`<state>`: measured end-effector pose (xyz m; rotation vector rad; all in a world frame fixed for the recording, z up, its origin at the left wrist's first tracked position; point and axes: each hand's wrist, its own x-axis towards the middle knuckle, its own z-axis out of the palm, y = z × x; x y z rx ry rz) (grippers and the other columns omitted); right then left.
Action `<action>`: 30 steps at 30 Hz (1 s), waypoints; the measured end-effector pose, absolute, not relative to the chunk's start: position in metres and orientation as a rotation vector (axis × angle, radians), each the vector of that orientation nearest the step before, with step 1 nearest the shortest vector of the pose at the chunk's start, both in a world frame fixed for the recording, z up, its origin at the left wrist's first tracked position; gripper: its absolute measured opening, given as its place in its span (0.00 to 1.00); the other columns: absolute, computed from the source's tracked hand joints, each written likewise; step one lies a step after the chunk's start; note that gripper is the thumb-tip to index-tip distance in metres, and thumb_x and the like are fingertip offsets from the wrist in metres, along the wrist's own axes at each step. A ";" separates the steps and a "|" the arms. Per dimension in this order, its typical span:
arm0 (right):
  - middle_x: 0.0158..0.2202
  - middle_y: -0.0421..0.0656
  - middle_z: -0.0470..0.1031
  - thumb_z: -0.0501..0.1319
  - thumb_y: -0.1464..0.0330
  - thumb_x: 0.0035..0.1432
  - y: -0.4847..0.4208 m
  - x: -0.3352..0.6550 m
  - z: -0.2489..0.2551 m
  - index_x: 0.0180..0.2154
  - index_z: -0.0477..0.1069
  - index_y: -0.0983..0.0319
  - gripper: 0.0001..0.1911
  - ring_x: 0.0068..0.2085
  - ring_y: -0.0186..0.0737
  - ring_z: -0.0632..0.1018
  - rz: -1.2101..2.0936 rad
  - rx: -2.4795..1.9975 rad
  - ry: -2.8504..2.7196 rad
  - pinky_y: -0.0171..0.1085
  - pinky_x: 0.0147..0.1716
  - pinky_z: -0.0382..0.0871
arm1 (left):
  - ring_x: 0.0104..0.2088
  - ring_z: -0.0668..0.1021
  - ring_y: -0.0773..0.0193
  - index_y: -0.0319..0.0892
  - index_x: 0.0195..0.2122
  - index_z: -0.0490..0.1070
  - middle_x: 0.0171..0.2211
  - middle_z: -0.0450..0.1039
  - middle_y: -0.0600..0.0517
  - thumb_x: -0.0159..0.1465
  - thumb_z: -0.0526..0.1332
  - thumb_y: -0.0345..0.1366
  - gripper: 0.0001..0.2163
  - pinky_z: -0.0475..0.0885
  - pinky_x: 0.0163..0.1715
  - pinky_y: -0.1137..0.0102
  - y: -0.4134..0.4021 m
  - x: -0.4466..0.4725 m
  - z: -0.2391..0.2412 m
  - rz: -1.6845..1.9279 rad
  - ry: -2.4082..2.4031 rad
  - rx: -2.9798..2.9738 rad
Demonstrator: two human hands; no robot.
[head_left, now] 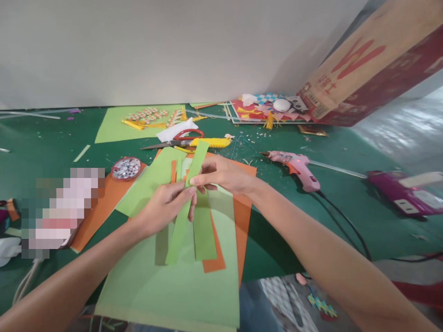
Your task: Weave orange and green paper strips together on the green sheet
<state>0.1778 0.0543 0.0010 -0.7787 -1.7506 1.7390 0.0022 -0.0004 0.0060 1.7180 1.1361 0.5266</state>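
I have both hands on 1 light green paper strip [180, 221], which sits right at my fingertips, above the pale green sheet [166, 295]. Its long axis slants: the far end leans right, toward the wall, and the near end drops left, toward me. My left hand [169, 203] pinches it from the left, thumb laid over its face; my right hand [228, 175] comes in from the right, thumb and fingers closed on it just beyond the left thumb. So neither is clearly nearer; the 2 grips almost meet, mid-strip, with both ends free. Below and to the right lies a darker green strip [205, 235], pointing nearly straight at me, partly over an orange strip [214, 266]. The glue gun [297, 168] (well apart, rightward) lies on the tabletop [277, 249].
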 end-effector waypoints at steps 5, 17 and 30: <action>0.22 0.40 0.70 0.66 0.64 0.48 0.053 0.178 0.002 0.27 0.71 0.65 0.11 0.22 0.29 0.68 1.720 -0.746 -1.735 0.29 0.16 0.54 | 0.27 0.72 0.66 0.42 0.23 0.65 0.18 0.73 0.54 0.67 0.46 0.41 0.18 0.67 0.34 0.72 0.001 0.002 0.005 0.541 1.105 1.735; 0.18 0.38 0.69 0.69 0.62 0.42 0.052 0.176 0.000 0.22 0.71 0.66 0.14 0.18 0.26 0.62 1.721 -0.872 -1.713 0.30 0.15 0.50 | 0.29 0.74 0.64 0.42 0.23 0.65 0.19 0.72 0.54 0.66 0.47 0.38 0.16 0.66 0.30 0.71 0.001 0.001 0.001 0.506 1.141 1.728; 0.18 0.39 0.69 0.69 0.63 0.44 0.051 0.174 -0.003 0.22 0.71 0.66 0.13 0.19 0.27 0.64 1.705 -0.850 -1.705 0.30 0.15 0.50 | 0.27 0.74 0.64 0.42 0.25 0.63 0.17 0.72 0.55 0.67 0.46 0.40 0.15 0.65 0.28 0.72 0.002 0.001 0.003 0.485 1.149 1.703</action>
